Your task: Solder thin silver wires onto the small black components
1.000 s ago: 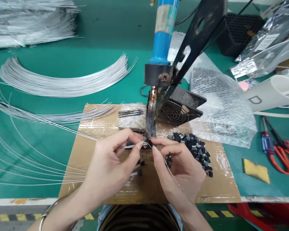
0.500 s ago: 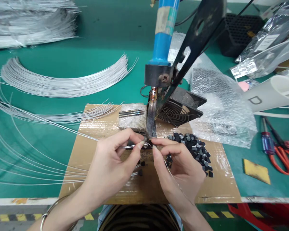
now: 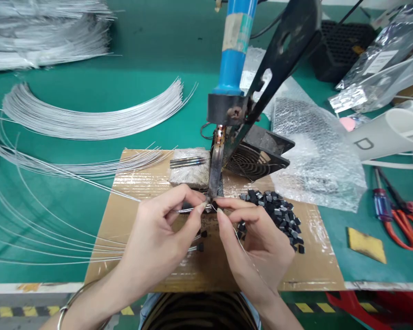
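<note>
Dead centre, left hand [image 3: 167, 233] pinches wires [image 3: 185, 211] running leftward, right hand [image 3: 258, 240] apparently pinches a thin strand [image 3: 242, 246], iron tip [image 3: 214, 183] just above

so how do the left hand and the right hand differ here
The left hand pinches pale wires; the right hand holds one thin strand that trails down along it. The left hand has a bangle at its wrist; the right hand's wrist is bare. Both hands are gloveless, their fingertips close together near the tip of the soldering iron.
</note>
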`<state>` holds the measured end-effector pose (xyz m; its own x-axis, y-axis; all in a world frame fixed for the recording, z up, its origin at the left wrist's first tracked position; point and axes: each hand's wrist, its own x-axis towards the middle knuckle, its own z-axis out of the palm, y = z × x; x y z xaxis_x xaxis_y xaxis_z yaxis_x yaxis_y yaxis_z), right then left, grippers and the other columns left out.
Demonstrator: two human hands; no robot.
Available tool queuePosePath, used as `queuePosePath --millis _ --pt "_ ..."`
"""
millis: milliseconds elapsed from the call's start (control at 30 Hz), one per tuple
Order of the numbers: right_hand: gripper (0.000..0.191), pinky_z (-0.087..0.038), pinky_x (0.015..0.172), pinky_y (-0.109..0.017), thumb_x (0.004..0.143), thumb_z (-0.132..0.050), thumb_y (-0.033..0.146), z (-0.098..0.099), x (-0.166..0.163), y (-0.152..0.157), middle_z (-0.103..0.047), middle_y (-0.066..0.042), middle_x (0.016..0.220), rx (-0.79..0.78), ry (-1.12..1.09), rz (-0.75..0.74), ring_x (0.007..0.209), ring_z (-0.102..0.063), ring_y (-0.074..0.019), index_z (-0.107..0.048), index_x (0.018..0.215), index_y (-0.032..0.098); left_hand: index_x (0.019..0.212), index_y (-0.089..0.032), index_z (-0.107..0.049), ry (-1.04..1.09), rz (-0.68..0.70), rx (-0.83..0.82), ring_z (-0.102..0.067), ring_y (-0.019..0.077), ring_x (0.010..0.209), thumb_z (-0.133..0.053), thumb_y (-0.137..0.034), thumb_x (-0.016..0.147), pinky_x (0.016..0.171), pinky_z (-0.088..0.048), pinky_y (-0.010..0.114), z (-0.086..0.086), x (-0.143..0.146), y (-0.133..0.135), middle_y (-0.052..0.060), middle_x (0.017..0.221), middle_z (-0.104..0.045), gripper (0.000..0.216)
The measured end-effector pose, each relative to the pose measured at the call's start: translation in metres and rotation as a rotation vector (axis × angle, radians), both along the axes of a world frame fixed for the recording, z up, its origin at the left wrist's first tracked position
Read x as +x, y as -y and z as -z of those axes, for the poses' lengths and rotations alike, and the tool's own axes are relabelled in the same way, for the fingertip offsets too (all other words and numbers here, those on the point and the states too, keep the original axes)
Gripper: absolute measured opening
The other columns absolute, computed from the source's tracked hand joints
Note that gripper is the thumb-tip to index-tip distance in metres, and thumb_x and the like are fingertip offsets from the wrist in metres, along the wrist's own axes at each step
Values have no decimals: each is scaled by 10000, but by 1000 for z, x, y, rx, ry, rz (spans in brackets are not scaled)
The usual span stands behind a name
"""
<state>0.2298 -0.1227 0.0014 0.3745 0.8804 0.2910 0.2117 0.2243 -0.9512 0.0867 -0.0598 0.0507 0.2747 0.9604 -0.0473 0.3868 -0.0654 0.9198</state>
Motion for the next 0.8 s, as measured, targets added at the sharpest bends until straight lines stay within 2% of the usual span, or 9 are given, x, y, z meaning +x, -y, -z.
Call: queuePosePath --millis 200,800 --pt "200 -623 937 -381 916 -708 38 1 1 0 -809 -61 1090 -18 1 -5 1010 -783 -214 -672 904 235 818 -214 -705 -4 -1 -15 -716 131 777 -663 -139 904 669 -552 206 1 0 -1 -27 798 -747 122" --pt "226 -609 968 -380 910 -706 15 0 1 -1 -802 -44 1104 0 -7 -14 1033 -777 -203 -669 917 238 804 -219 -715 15 -19 -45 -705 126 723 -687 -156 887 635 -542 210 2 2 -3 -19 830 -783 108"
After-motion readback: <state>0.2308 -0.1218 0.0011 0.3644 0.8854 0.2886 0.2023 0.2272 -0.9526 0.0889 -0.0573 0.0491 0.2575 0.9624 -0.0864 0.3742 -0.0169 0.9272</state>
